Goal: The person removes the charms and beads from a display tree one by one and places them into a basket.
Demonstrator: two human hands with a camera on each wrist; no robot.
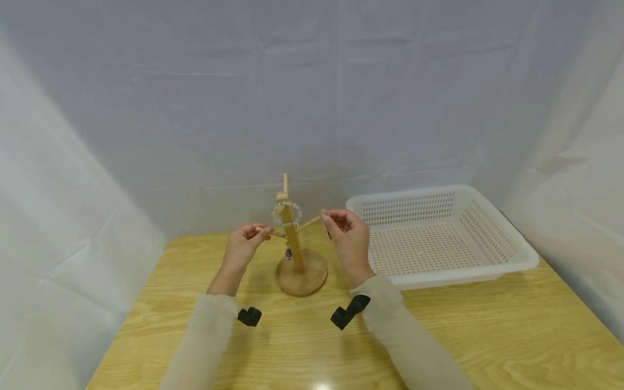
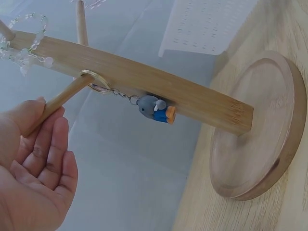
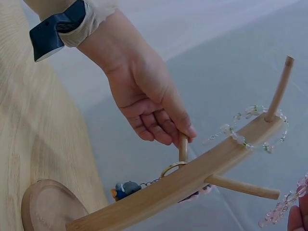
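Observation:
A wooden stand with a flat post [image 1: 295, 249] and round base [image 1: 312, 280] rises from the table. My left hand [image 1: 242, 246] pinches the end of its left peg [image 2: 60, 100] between thumb and fingers. A keychain with a gold ring [image 2: 99, 82] and a small grey and blue figure [image 2: 150, 108] hangs from that peg. At the right peg [image 3: 245, 186], my right hand [image 1: 350, 235] holds a pink beaded bracelet [image 3: 284, 204], dangling from the fingertips. A clear and green beaded bracelet [image 3: 248, 144] hangs round the upper peg [image 3: 280, 89].
To the right stands a white perforated plastic basket [image 1: 517, 257], close beside my right hand. Wood-grained table [image 1: 292, 346] lies under everything. Pale sheeting [image 1: 312, 97] hangs behind and on both sides.

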